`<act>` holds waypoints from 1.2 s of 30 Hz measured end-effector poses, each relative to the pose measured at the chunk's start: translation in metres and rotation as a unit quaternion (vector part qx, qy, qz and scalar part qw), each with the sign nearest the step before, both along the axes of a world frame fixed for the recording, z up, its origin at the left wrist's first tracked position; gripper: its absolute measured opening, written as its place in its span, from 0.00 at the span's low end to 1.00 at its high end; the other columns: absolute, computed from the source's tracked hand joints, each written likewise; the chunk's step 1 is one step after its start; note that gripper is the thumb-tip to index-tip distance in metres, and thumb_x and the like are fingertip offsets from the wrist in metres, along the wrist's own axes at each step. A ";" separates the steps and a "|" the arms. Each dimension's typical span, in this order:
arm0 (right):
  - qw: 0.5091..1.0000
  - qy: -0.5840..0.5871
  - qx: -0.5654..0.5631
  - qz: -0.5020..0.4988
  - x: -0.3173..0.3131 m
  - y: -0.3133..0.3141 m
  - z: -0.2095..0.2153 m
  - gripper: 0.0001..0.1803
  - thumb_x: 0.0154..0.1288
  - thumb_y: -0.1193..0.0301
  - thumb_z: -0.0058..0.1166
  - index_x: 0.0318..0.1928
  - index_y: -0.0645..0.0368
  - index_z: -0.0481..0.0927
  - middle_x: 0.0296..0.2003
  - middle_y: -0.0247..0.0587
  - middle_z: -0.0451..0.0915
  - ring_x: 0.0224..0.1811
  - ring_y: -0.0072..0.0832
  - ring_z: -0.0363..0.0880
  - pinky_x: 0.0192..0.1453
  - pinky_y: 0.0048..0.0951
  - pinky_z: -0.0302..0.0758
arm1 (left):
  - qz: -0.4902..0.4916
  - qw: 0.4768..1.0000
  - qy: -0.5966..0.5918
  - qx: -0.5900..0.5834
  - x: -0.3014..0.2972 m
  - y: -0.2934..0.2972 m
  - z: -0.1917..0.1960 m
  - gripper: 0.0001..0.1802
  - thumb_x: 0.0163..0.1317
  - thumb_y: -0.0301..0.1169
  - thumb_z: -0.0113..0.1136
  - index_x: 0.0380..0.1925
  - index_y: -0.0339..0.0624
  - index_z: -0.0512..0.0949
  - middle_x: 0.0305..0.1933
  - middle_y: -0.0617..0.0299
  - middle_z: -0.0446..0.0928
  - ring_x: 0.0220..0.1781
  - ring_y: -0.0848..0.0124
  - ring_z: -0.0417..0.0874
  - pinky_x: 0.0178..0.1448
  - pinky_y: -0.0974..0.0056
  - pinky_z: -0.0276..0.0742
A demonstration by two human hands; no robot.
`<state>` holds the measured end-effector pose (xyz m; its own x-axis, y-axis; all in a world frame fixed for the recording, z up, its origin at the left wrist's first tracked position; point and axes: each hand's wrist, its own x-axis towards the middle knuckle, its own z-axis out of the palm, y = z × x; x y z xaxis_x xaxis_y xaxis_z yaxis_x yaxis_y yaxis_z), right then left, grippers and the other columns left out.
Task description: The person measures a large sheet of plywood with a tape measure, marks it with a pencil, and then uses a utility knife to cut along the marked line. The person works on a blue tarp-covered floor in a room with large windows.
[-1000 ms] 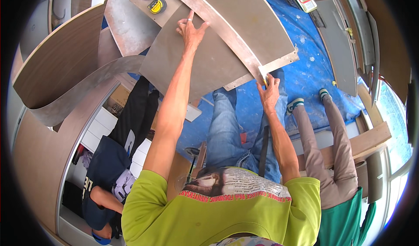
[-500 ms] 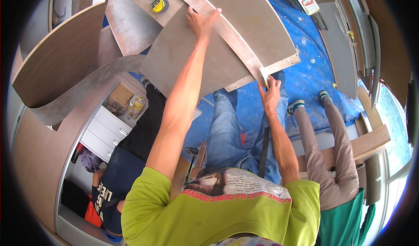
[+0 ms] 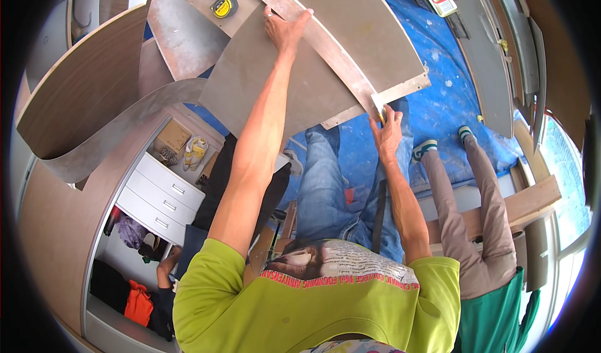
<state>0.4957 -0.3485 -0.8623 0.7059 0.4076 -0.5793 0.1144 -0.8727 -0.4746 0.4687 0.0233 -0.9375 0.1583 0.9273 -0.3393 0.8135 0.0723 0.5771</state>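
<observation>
At the near end of the curved strip (image 3: 330, 53), the right hand (image 3: 388, 132) grips a small white-and-yellow tool (image 3: 379, 105); at the strip's left edge, the left hand (image 3: 285, 32) is spread open, its thumb reaching over the strip; this strip lies across grey-brown panels (image 3: 319, 93); beyond the left hand rests a yellow-and-black tape measure (image 3: 223, 6); to the right is spread a blue sheet (image 3: 441, 105).
</observation>
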 end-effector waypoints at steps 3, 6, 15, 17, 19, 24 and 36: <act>1.000 0.003 -0.003 -0.001 0.000 0.000 0.000 0.32 0.54 0.67 0.72 0.59 0.50 0.74 0.45 0.45 0.72 0.44 0.45 0.78 0.46 0.45 0.78 | 0.002 1.000 0.003 -0.001 0.000 0.000 0.003 0.69 0.36 0.48 0.85 0.68 0.17 0.53 0.61 0.34 0.69 0.63 0.51 0.74 0.66 0.52 0.71; 1.000 0.000 0.001 -0.002 0.000 -0.001 -0.001 0.32 0.54 0.66 0.73 0.59 0.50 0.74 0.45 0.45 0.72 0.44 0.46 0.78 0.46 0.46 0.78 | 0.003 1.000 -0.004 0.001 0.002 -0.002 0.004 0.69 0.37 0.48 0.85 0.69 0.18 0.53 0.59 0.36 0.69 0.63 0.51 0.73 0.66 0.52 0.71; 1.000 0.001 0.002 -0.002 0.000 -0.001 -0.001 0.31 0.54 0.65 0.72 0.59 0.50 0.74 0.44 0.45 0.72 0.45 0.46 0.79 0.46 0.46 0.78 | -0.006 1.000 0.011 0.003 0.001 -0.001 0.004 0.68 0.37 0.48 0.84 0.69 0.19 0.52 0.59 0.37 0.70 0.64 0.51 0.72 0.68 0.52 0.69; 1.000 0.002 0.001 -0.003 0.001 -0.001 -0.001 0.31 0.54 0.65 0.72 0.58 0.50 0.74 0.44 0.45 0.72 0.45 0.46 0.78 0.46 0.46 0.78 | -0.005 1.000 0.001 -0.005 0.001 -0.001 0.005 0.69 0.37 0.48 0.84 0.69 0.20 0.52 0.59 0.37 0.70 0.64 0.51 0.71 0.68 0.52 0.69; 1.000 0.001 -0.001 -0.002 0.001 -0.002 -0.002 0.31 0.54 0.65 0.72 0.58 0.50 0.74 0.44 0.45 0.72 0.45 0.46 0.78 0.46 0.46 0.78 | -0.005 1.000 0.001 -0.008 0.001 -0.001 0.005 0.69 0.37 0.48 0.85 0.70 0.20 0.51 0.59 0.37 0.70 0.65 0.51 0.71 0.68 0.52 0.69; 1.000 0.001 0.003 -0.001 0.001 -0.001 -0.002 0.31 0.54 0.65 0.72 0.58 0.50 0.74 0.44 0.45 0.72 0.44 0.46 0.78 0.46 0.46 0.78 | -0.003 1.000 -0.011 -0.014 0.001 0.000 0.006 0.70 0.38 0.47 0.85 0.71 0.21 0.50 0.57 0.37 0.72 0.64 0.51 0.72 0.68 0.52 0.70; 1.000 0.007 -0.002 -0.003 0.002 0.000 0.000 0.31 0.54 0.65 0.73 0.58 0.50 0.74 0.44 0.45 0.72 0.44 0.46 0.78 0.46 0.46 0.78 | -0.008 1.000 0.006 0.008 0.000 -0.002 0.003 0.70 0.38 0.46 0.85 0.71 0.22 0.48 0.61 0.37 0.69 0.66 0.51 0.70 0.69 0.52 0.69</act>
